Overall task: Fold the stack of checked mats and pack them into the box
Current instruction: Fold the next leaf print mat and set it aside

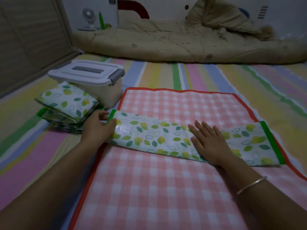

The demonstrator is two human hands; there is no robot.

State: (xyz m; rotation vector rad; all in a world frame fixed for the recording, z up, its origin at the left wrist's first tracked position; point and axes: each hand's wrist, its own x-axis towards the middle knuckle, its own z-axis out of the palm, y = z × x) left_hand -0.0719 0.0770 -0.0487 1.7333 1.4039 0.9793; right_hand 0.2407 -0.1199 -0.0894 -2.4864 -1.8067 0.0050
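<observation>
Head view — leaf-print mat (149,135) is lying folded across the checked mat (166,188), near the lidded box (93,80).
Left hand (98,126) is pinching its green end, seemingly to fold; right hand (209,143), fingers straight, is pinning it flat.

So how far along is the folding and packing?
Done: a folded leaf-print bundle lies beside the box. In hand: the left hand grips the end of the long strip; the right hand presses it flat. Left: the pink checked mat lies unfolded; the box is lidded.
</observation>
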